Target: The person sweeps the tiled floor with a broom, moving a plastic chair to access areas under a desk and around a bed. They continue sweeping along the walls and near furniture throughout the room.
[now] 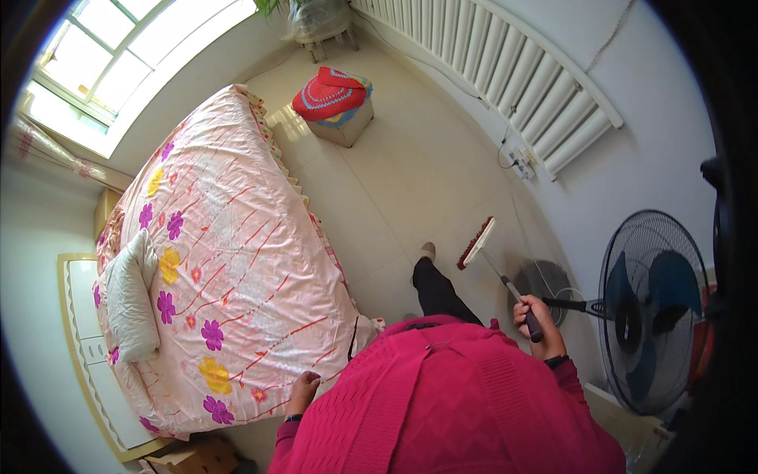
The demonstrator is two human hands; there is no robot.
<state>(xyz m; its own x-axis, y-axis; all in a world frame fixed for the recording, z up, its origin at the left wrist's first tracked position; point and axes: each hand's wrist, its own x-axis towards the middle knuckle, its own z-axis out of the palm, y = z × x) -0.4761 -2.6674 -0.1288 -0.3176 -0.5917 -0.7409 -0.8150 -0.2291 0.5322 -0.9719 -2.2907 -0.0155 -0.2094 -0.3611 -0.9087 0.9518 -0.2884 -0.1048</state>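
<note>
My right hand (538, 324) is closed around the dark grip of a floor brush (477, 244). The brush has a white head with dark red bristles and a thin metal handle. Its head is low over the pale tiles, ahead and to the right of my foot; whether the bristles touch the floor I cannot tell. At the near edge of the bed (249, 249), my left hand (303, 391) hangs with fingers curled and nothing visible in it. A pink bedspread with purple and yellow flowers covers the bed. A grey-white pillow (131, 299) lies on its far left side.
A standing fan (651, 314) is close by my right arm. Along the right wall runs a white radiator (521, 77), with a power strip (521, 163) and cables below. Ahead on the tiled floor (408, 166) is a cube stool (343, 127) under a red crocheted cover (328, 98).
</note>
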